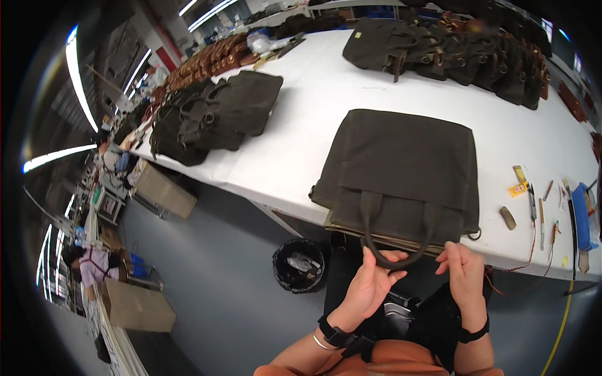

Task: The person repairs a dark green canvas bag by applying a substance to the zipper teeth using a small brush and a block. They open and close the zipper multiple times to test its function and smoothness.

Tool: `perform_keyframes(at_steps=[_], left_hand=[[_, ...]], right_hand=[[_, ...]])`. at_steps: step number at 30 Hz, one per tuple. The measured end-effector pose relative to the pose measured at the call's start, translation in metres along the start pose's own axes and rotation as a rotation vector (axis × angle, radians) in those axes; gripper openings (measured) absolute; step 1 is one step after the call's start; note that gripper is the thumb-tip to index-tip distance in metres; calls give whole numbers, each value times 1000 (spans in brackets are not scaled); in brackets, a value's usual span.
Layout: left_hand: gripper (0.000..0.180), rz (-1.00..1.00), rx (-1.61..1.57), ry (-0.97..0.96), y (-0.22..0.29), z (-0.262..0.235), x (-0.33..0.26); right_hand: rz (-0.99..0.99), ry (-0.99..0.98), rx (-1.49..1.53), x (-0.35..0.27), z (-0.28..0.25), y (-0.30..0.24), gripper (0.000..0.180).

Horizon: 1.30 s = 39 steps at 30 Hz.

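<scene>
A dark olive-brown bag (407,147) lies flat on the white table, its opening edge and carrying handle toward me. The curved handle (371,235) hangs past the table's near edge. My left hand (367,285) has its thumb and fingers closed around the bottom of that loop. Beside the bag's near right corner, my right hand (464,276) is curled with its fingertips pinched together. Whatever those fingertips hold, if anything, is too small to make out. A metal ring (475,235) sticks out from the bag's corner just above this hand.
Dark bags are stacked at the table's left (216,116) and far side (439,53). Right of my bag lie a small brown block (507,217), a yellow packet (517,190), slim tools and a blue tray (584,216). A black-lined bin (300,264) stands on the floor. People work far left.
</scene>
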<state>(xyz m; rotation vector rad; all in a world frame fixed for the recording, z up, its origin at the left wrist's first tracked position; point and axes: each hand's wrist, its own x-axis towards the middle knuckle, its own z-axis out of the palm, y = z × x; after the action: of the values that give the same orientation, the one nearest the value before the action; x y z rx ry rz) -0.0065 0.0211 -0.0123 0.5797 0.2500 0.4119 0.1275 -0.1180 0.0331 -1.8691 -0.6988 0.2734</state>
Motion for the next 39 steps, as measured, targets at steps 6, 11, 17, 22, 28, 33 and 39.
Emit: perform_keyframes(at_steps=[6,11,17,22,28,33,39], left_hand=[[36,380,1020,308,42,-27,-13],[26,731,872,615,80,-36,9],[33,640,1099,619,101,-30,38],[35,911,1337,632,102,-30,41],[9,920,1421,1000,129,-94,-1],[34,832,1555,1059,128,-102,-16],[27,734,1169,567,107,-53,19]], right_hand=[[-4,15,4,-1,-6,14,39],[22,-6,-13,0,-3,12,37],[31,-17,-17,0,-2,15,35],[39,-29,4,-1,0,17,32],[29,-17,14,-3,-1,23,29],[50,-8,8,-4,1,22,27],[44,-10,7,-9,5,19,18]])
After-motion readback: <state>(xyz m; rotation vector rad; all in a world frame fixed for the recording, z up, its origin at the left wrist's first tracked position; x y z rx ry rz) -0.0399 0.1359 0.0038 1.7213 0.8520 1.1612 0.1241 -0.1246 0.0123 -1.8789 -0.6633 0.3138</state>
